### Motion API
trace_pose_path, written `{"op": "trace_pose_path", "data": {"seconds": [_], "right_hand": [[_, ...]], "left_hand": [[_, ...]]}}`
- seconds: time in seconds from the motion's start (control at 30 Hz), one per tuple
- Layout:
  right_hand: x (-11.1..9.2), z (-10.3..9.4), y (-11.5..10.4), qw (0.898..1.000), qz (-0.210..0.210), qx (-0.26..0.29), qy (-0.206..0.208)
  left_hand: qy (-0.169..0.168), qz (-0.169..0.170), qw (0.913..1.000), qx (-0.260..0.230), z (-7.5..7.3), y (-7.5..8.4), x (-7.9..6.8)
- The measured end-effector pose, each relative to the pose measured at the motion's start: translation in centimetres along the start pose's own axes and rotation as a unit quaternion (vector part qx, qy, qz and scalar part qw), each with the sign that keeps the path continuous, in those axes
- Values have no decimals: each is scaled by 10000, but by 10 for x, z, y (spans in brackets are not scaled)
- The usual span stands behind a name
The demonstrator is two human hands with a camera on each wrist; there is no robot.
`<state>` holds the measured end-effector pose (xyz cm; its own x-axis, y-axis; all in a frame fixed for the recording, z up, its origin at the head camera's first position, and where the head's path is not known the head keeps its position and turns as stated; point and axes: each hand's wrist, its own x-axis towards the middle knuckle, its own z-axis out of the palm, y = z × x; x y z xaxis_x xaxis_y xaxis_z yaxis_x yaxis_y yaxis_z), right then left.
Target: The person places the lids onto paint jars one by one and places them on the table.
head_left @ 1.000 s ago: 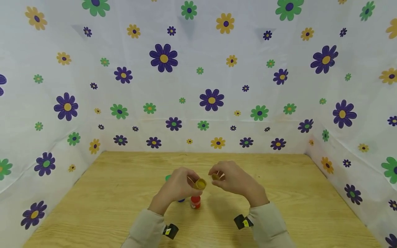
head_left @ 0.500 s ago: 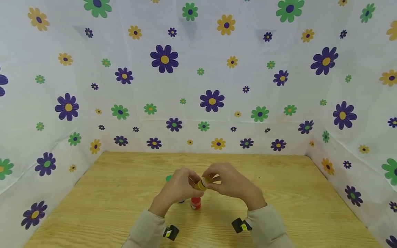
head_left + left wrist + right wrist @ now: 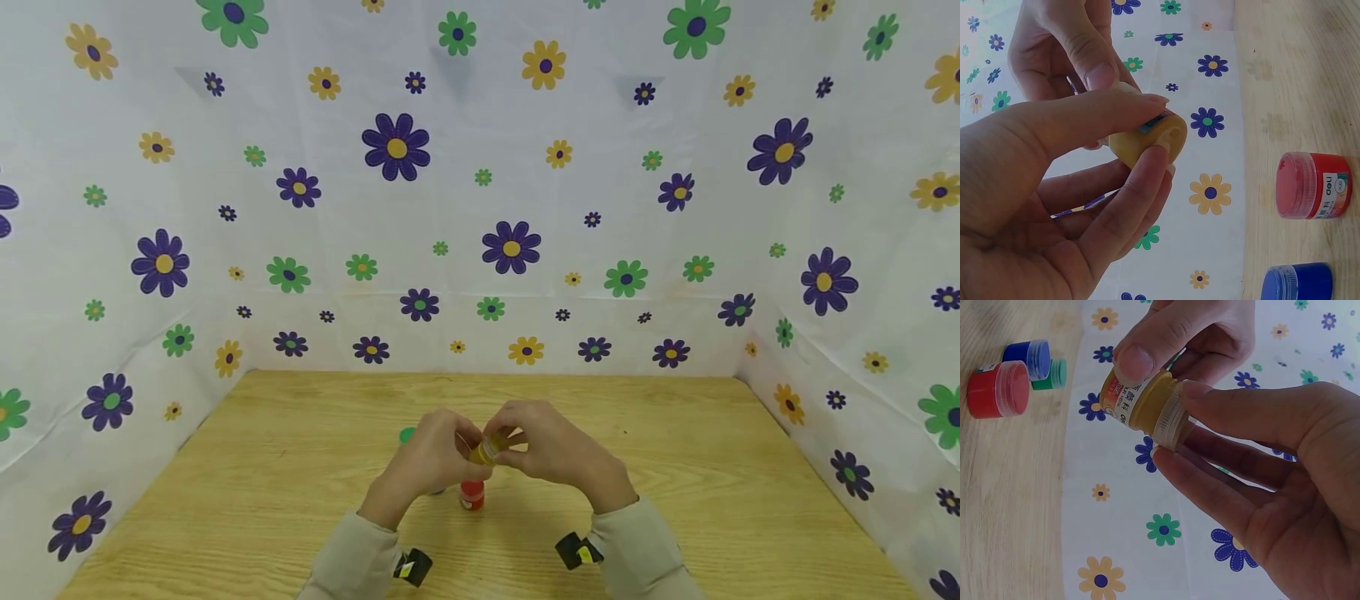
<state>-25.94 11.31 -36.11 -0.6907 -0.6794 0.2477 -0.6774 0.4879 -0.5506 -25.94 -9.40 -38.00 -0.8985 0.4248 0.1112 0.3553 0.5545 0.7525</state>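
Above the table, my left hand (image 3: 427, 450) grips a small yellow paint jar (image 3: 1138, 403) between thumb and fingers, tilted on its side. My right hand (image 3: 551, 442) pinches the jar's clear ribbed lid (image 3: 1171, 419), which sits against the mouth of the jar. Whether the threads are engaged cannot be told. The left wrist view shows the jar's yellow base turned toward the camera, with the left thumb over part of the label. Below the hands stands a red paint jar (image 3: 472, 494) with its lid on.
A blue paint jar (image 3: 1297, 282) stands beside the red one, and a green paint jar (image 3: 1054, 374) is farther back. In the head view the left hand partly covers both. A flower-patterned white sheet (image 3: 480, 208) surrounds the wooden table (image 3: 675, 467) at the back and sides.
The right hand has moved left and brought the lid to the mouth of the yellow jar. A second ago they were apart, and the jar's mouth faced the camera.
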Motion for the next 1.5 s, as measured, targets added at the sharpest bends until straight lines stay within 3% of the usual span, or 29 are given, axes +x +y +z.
{"op": "trace_pose_path", "data": {"seconds": [0.57,1.27,1.5], "right_hand": [[1,0,-1,9996,111,-13,-267],[0,-3,2,9989,374,-203,-184],[-5,-8,3,9997,204,7,-125]], "left_hand": [[22,143,9999,93,5,0,-3],[-24,250,9996,151,6,2,-2],[-32,245,9995,181,6,3,-1]]}}
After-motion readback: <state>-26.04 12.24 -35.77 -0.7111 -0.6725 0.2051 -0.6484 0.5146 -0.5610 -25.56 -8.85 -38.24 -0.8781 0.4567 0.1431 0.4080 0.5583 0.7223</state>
